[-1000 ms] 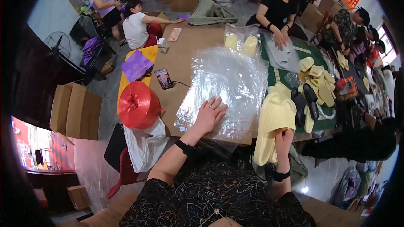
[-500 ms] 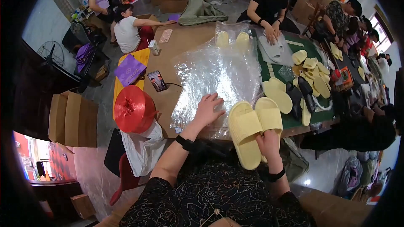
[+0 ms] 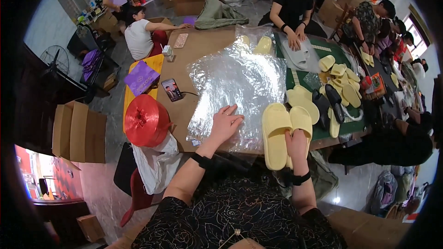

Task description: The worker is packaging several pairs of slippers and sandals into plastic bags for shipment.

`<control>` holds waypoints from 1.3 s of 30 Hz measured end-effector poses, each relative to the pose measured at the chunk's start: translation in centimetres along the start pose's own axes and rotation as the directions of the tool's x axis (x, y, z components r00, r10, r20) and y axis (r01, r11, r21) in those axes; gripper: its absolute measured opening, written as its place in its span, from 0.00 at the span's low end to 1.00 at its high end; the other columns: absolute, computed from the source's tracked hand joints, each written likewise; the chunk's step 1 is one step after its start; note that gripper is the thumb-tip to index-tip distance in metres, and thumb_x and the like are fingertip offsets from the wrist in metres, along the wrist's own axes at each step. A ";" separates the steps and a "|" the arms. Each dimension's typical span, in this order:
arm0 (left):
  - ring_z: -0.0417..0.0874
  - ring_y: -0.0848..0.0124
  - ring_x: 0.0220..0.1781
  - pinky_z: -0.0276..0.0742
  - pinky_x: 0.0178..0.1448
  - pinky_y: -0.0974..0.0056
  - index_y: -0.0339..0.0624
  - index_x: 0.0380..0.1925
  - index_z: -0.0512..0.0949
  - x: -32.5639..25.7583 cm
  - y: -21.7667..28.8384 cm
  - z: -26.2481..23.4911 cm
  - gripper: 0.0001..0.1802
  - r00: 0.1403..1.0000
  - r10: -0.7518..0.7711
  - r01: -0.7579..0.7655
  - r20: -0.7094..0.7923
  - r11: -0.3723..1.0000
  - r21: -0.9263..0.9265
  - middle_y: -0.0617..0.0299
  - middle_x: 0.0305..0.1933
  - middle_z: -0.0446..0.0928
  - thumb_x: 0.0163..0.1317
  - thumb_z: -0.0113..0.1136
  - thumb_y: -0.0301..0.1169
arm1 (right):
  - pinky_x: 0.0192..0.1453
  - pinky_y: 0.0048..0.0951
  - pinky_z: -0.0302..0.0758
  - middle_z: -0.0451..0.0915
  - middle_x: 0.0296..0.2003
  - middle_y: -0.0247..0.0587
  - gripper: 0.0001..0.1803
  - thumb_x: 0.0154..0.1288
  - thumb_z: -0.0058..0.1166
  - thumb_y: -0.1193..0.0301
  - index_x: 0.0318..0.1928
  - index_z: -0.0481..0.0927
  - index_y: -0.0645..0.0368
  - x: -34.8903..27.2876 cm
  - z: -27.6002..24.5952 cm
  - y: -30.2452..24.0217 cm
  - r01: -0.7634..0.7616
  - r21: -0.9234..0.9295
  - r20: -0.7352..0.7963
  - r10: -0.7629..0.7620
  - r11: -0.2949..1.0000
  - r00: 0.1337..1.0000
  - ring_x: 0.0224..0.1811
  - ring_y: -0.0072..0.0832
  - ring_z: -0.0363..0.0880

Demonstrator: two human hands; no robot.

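Moved outward since the earlier frame to the table's near edge, beside the clear plastic sheets, the yellow slippers gripped by my right fingers could drop if these slacken, while my left fingers, loosely fanned, might let the film slide by pressing too lightly.

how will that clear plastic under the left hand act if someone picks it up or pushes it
The clear plastic is likely floppy, given its wrinkled surface and uneven edges. It looks like thin film, so it is probably light for its spread. Its glossy shine suggests it could slide when pushed, though the left hand on it may hinder that.
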State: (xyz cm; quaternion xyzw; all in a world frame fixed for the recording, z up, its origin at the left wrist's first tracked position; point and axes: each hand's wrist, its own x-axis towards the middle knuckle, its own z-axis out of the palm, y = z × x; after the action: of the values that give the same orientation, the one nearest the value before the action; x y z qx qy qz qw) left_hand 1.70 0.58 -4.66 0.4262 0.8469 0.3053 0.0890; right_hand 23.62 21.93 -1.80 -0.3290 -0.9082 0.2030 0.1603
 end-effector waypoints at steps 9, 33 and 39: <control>0.54 0.49 0.75 0.53 0.69 0.43 0.67 0.65 0.69 -1.2 2.9 -1.3 0.42 0.992 0.064 -0.093 0.112 0.957 0.273 0.50 0.75 0.54 0.47 0.65 0.61 | 0.34 0.51 0.71 0.74 0.28 0.61 0.20 0.65 0.56 0.62 0.27 0.72 0.69 -1.6 -1.6 0.7 -0.042 -0.013 0.007 0.042 0.999 0.999 0.31 0.57 0.76; 0.69 0.55 0.65 0.67 0.67 0.57 0.49 0.49 0.81 0.1 -0.4 -1.8 0.17 0.991 0.130 -0.132 -0.038 0.988 -0.080 0.58 0.60 0.77 0.59 0.60 0.35 | 0.32 0.48 0.67 0.71 0.25 0.58 0.19 0.61 0.58 0.64 0.25 0.69 0.67 -2.4 -2.5 -0.4 -0.038 0.100 -0.046 0.043 0.994 0.998 0.29 0.53 0.73; 0.77 0.53 0.58 0.72 0.63 0.56 0.50 0.52 0.80 0.7 1.3 -1.8 0.16 0.984 0.074 -0.093 -0.164 0.989 -0.113 0.56 0.56 0.79 0.65 0.54 0.32 | 0.38 0.48 0.71 0.76 0.29 0.56 0.14 0.57 0.59 0.66 0.28 0.74 0.66 -3.1 -2.1 -2.6 0.262 0.125 0.195 -0.282 0.957 0.939 0.35 0.51 0.75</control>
State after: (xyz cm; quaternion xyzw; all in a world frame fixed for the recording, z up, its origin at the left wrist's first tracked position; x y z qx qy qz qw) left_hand 1.44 0.90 -2.36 0.4295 0.8126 0.3925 0.0337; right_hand 25.35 18.58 0.74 -0.1686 -0.9458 0.2566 0.1054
